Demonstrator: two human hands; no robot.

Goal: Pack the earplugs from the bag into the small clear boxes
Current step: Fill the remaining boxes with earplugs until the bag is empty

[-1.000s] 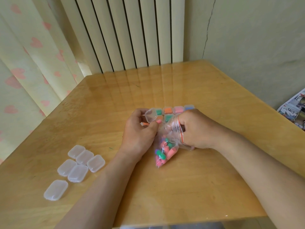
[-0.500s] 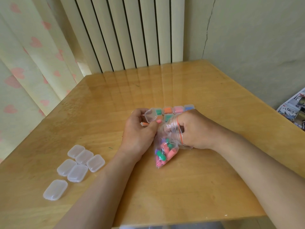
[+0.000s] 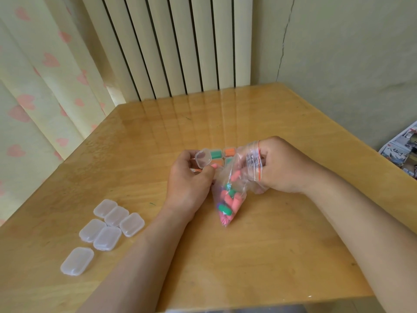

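Note:
A clear zip bag [image 3: 230, 193] of pink, green and orange earplugs hangs over the middle of the wooden table [image 3: 248, 256]. My right hand [image 3: 282, 166] grips the bag's top by its red seal. My left hand [image 3: 189, 177] holds a small clear box [image 3: 203, 158] with its lid raised, and a pink earplug [image 3: 214, 166] shows at its fingertips. Behind my hands sit filled boxes [image 3: 222, 153] holding green and orange earplugs; my right hand and the bag hide part of that group.
Several shut, empty clear boxes [image 3: 108, 229] lie in a cluster at the table's front left. A radiator stands behind the table and a heart-print curtain hangs at the left. Printed papers [image 3: 401, 150] lie off the table's right edge.
My right hand has lifted the bag's top up and to the right, so the bag hangs stretched out. My left hand and the open box have stayed in place.

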